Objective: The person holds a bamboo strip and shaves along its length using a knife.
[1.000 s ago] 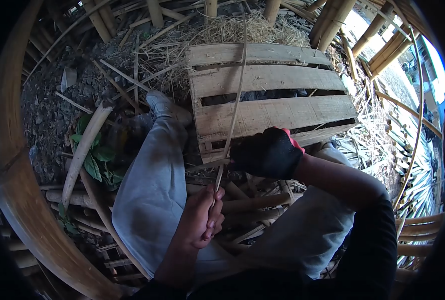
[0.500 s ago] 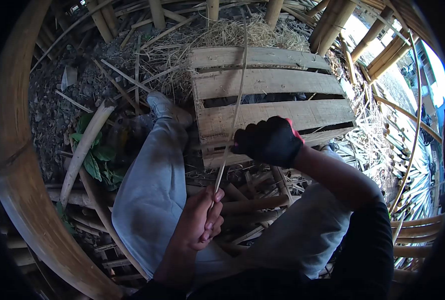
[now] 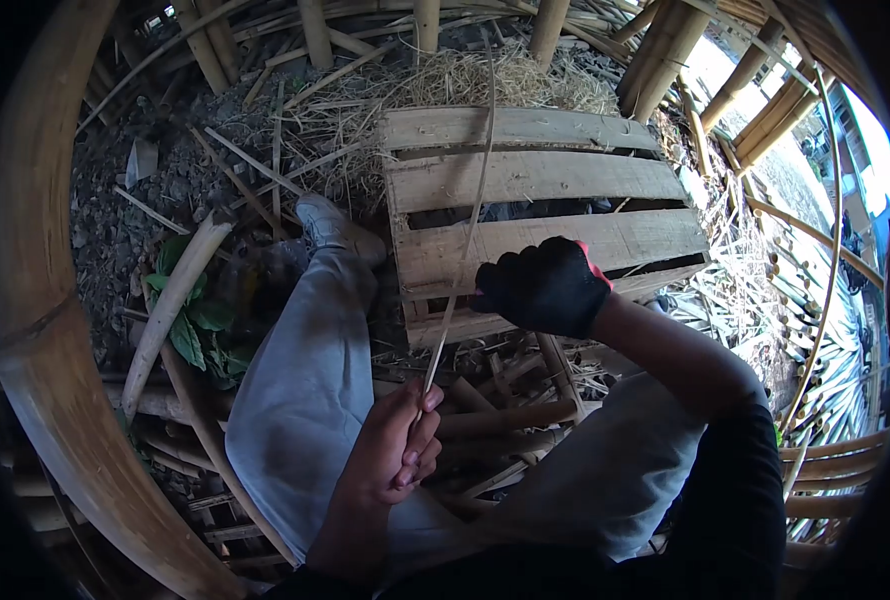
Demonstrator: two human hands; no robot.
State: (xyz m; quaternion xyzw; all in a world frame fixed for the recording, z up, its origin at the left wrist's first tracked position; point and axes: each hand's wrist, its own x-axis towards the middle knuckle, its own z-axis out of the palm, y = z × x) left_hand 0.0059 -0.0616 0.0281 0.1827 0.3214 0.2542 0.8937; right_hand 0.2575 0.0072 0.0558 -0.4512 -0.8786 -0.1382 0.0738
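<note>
A long thin bamboo strip [image 3: 480, 190] rises from my bare left hand [image 3: 402, 440], whose fingers are wrapped round its lower end. My right hand [image 3: 545, 287], in a black and red glove, is closed just right of the strip, in front of the crate's near edge. Its fingers are curled, and whatever they hold, if anything, is hidden. Beyond both hands lies a slatted wooden crate [image 3: 555, 178], crossed in view by the strip.
A thick bamboo pole [image 3: 60, 400] curves down the left side. A cut bamboo piece [image 3: 175, 305] leans by green leaves [image 3: 205, 315]. Straw [image 3: 505, 75] lies behind the crate. Bamboo posts stand at the back, and a bundle of thin strips [image 3: 835, 340] lies right.
My right hand has moved slightly right, away from the strip, with its fist turned. My left hand stays round the strip's lower end. The crate sits slightly lower in view.
</note>
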